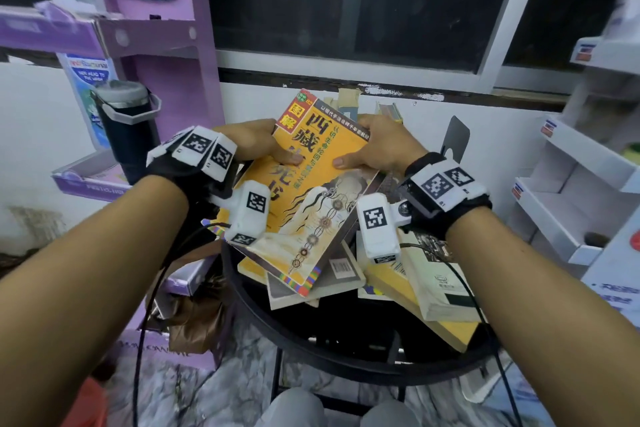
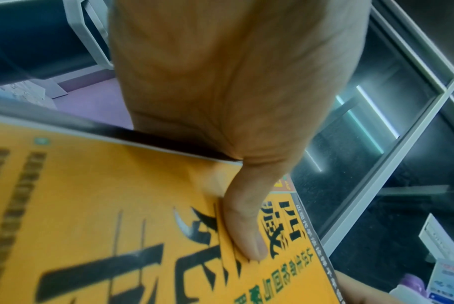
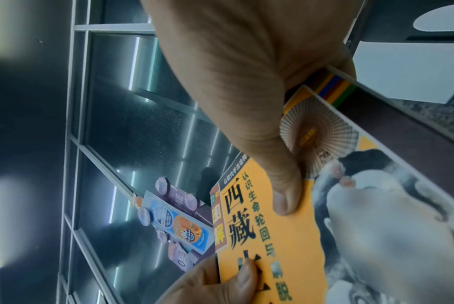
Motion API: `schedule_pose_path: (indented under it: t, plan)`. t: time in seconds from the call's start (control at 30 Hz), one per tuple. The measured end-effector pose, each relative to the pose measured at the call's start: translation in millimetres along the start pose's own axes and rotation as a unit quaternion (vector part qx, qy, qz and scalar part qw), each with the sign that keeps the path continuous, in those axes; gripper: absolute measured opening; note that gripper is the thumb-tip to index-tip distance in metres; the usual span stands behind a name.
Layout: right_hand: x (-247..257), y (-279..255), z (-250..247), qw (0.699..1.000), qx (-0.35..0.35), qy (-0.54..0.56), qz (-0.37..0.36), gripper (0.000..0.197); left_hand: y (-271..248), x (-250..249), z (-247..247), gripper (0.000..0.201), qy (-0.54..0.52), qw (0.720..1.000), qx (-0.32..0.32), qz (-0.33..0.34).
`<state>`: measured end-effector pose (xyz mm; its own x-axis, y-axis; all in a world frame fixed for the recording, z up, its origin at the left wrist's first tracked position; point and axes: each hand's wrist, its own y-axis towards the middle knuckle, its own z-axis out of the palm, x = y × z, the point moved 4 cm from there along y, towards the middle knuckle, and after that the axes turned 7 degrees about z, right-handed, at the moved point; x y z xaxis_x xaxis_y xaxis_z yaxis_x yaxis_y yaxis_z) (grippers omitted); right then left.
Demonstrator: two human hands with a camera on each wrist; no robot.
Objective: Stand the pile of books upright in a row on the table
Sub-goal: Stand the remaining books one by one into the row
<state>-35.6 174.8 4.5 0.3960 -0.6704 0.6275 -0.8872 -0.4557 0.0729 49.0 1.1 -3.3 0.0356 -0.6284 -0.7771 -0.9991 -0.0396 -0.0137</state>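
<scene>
A large yellow book (image 1: 311, 184) with black Chinese title characters is held tilted above a pile of books (image 1: 398, 274) on a round black table (image 1: 332, 354). My left hand (image 1: 258, 144) grips its left edge, thumb on the cover (image 2: 244, 236). My right hand (image 1: 381, 146) grips its right edge, thumb also on the cover (image 3: 285, 197). The other fingers of both hands are hidden behind the book. In the left wrist view the yellow book (image 2: 116, 226) fills the lower left. In the right wrist view the yellow book (image 3: 285, 246) shows its title and a pale figure.
A black metal bookend (image 1: 455, 139) stands at the table's back right, with more books (image 1: 389, 111) behind my hands. A dark tumbler (image 1: 128, 128) sits on a purple display stand (image 1: 149, 45) at left. White shelves (image 1: 571, 184) stand at right, a dark window (image 1: 346, 0) behind.
</scene>
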Motion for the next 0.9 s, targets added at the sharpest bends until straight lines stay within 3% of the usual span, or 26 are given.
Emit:
schedule_pose_path:
  t: [0.13, 0.33, 0.5, 0.73, 0.9]
  plan:
    - [13, -6, -17, 0.998, -0.052, 0.000, -0.035, 0.037, -3, -13, -8, 0.026, -0.042, 0.997, -0.049, 0.038]
    - [23, -8, -25, 0.989, -0.133, -0.016, -0.063, 0.059, -6, -10, -10, 0.056, -0.096, 0.985, -0.123, 0.073]
    - [22, -10, -19, 0.980, -0.168, -0.064, -0.086, 0.076, -6, 8, 1, 0.057, -0.133, 0.973, -0.168, 0.083]
    - [25, -5, -11, 0.979, -0.167, -0.041, -0.110, 0.063, -11, 26, 5, 0.054, -0.188, 0.955, -0.207, 0.095]
    - [23, -2, 0, 0.969, -0.215, -0.050, -0.115, 0.061, -20, 52, 4, 0.055, -0.259, 0.923, -0.272, 0.080]
